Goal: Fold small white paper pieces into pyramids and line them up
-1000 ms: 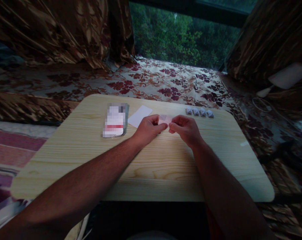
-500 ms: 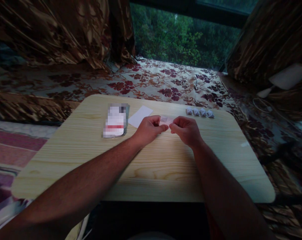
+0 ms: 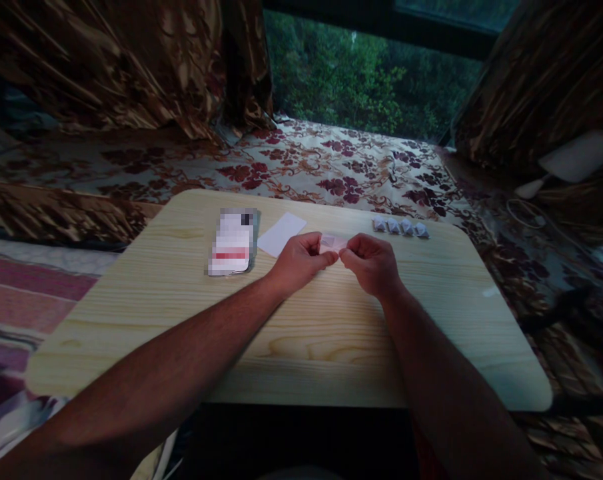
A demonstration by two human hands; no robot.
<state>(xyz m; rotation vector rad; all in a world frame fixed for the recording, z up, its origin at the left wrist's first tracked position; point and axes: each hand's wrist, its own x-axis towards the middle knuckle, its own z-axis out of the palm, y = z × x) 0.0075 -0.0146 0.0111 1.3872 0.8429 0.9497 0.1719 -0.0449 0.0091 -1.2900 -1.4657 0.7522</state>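
Observation:
Between my two hands is a small piece of folded white paper (image 3: 333,241), with crease lines showing on it. My left hand (image 3: 304,257) pinches its left side between thumb and fingers. At its right side, my right hand (image 3: 372,259) has thumb and forefinger closed on the edge. The two thumbs nearly meet at the lower edge of the paper. Behind my left hand lies a flat white sheet (image 3: 282,233). Several small folded paper shapes (image 3: 400,227) with pointed tops stand in a row beyond my right hand.
A pale wooden table (image 3: 301,333) with rounded corners carries everything. Left of the sheet lies a blurred-out flat packet (image 3: 231,241). Behind the table runs a flowered cloth ledge (image 3: 341,160) below a window, with brown curtains (image 3: 171,67) beside it. A white lamp (image 3: 578,157) stands right.
Both hands stay at almost the same place, still pinching the folded paper. The paper's upper face shows slightly differently between the fingers. The whole view has shifted very slightly.

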